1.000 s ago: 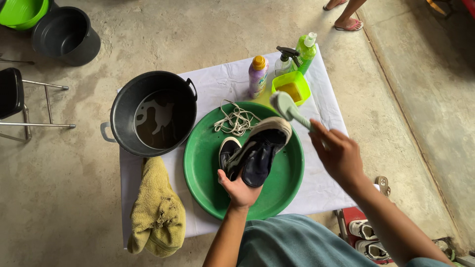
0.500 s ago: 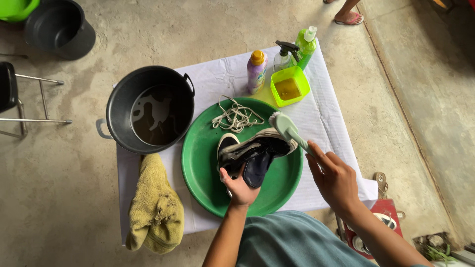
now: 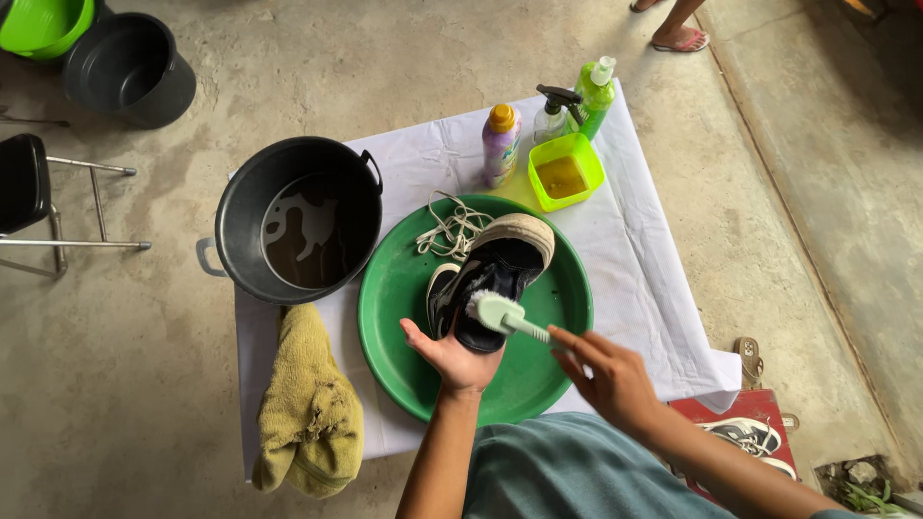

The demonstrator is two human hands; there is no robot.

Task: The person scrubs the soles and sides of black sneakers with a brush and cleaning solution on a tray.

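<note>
White-clothed table [image 3: 654, 288], green basin [image 3: 404, 288], black pot [image 3: 240, 216], yellow towel [image 3: 303, 404], bottles [image 3: 500, 144]

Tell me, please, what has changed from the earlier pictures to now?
The right hand carried the pale green scrub brush from the toe end of the black canvas shoe down to its heel end, near the left hand. The left hand still holds the shoe over the round green plastic basin. The white laces, the black pot of water and the yellow towel did not move.
</note>
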